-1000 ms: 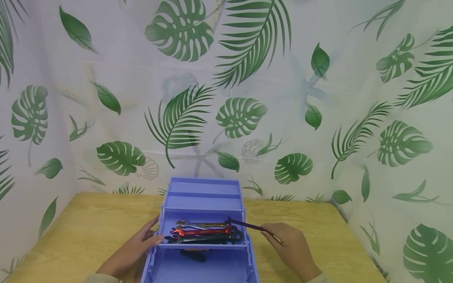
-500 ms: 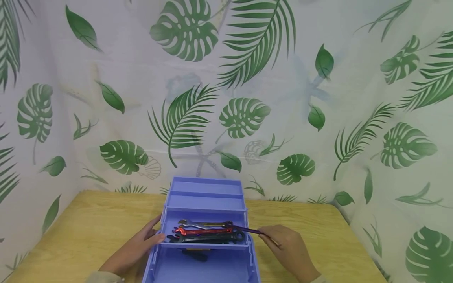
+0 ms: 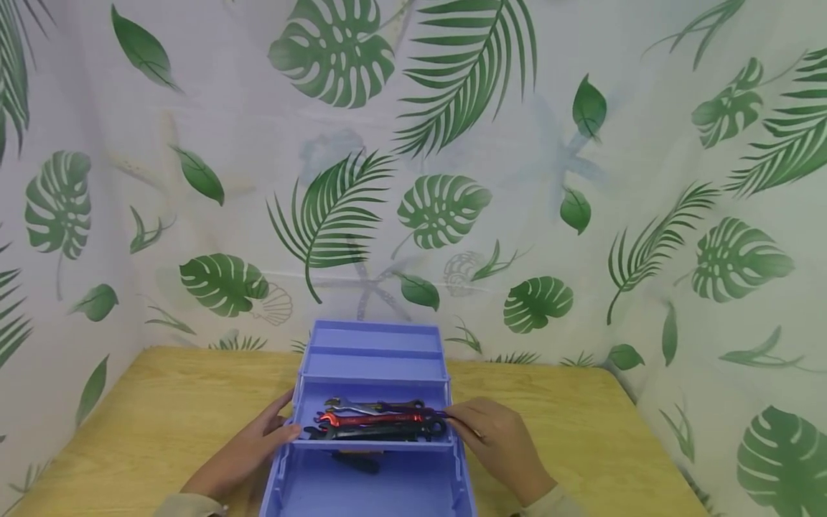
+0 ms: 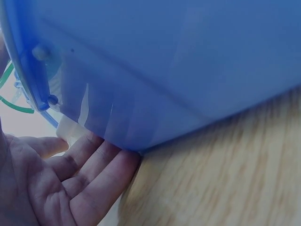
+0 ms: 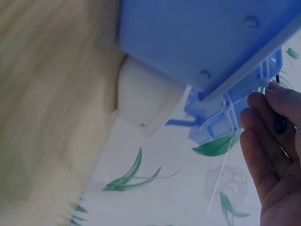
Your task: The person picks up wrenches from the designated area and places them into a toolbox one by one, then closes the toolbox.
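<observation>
A periwinkle-blue cantilever toolbox (image 3: 388,495) stands with its upper parts raised. My left hand (image 3: 248,452) grips its left side, thumb at the corner of the wrench tray (image 3: 310,391); the left wrist view shows its fingers bent against the wall (image 4: 188,70). At the tray's right end my right hand (image 3: 497,438) pinches one end of a dark purple wrench (image 3: 439,413), whose other end lies over the wrenches in the tray. Among these are a red wrench (image 3: 381,419), a silver one (image 3: 345,406) and a black ratchet wrench (image 3: 368,431).
A dark-handled tool (image 3: 357,463) lies in the lower compartment, partly under the tray. Behind the wrenches rises a two-section upper part (image 3: 375,368). The wooden table (image 3: 213,388) extends to both sides, with a leaf-printed cloth (image 3: 465,143) behind it.
My right hand has moved left and slightly forward, bringing the purple wrench down from above the tray's right side in among the other wrenches. My left hand stays on the toolbox.
</observation>
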